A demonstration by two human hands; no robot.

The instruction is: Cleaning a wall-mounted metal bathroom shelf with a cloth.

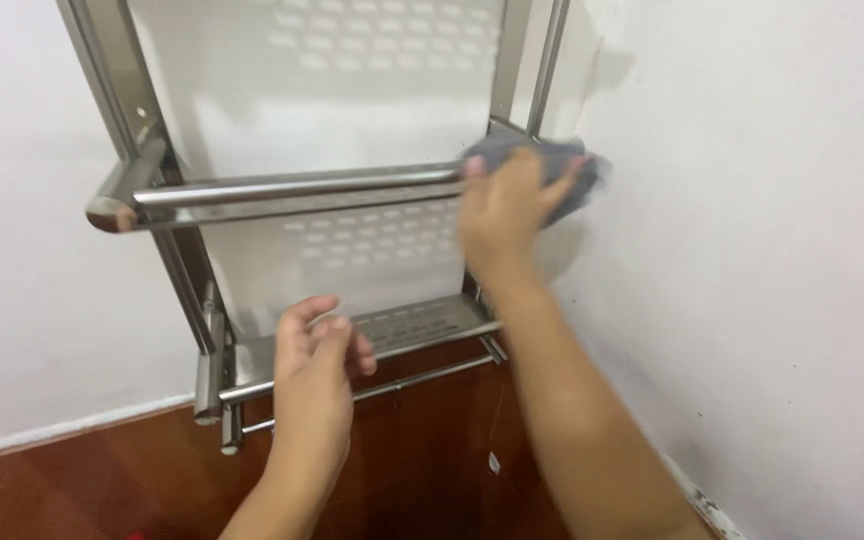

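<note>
Right hand (505,205): I see it gripping a grey cloth (564,160) against the steel rack (302,188) rail's corner. Left hand (314,365): open, fingers loosely curled, just over the lower perforated shelf (422,322).

A crumpled grey cloth (564,172) is pressed against the right end of the shiny steel rack's (352,190) upper rail.

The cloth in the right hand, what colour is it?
The cloth is grey, seen in the head view, pressed against the metal rack by the right hand.
</note>
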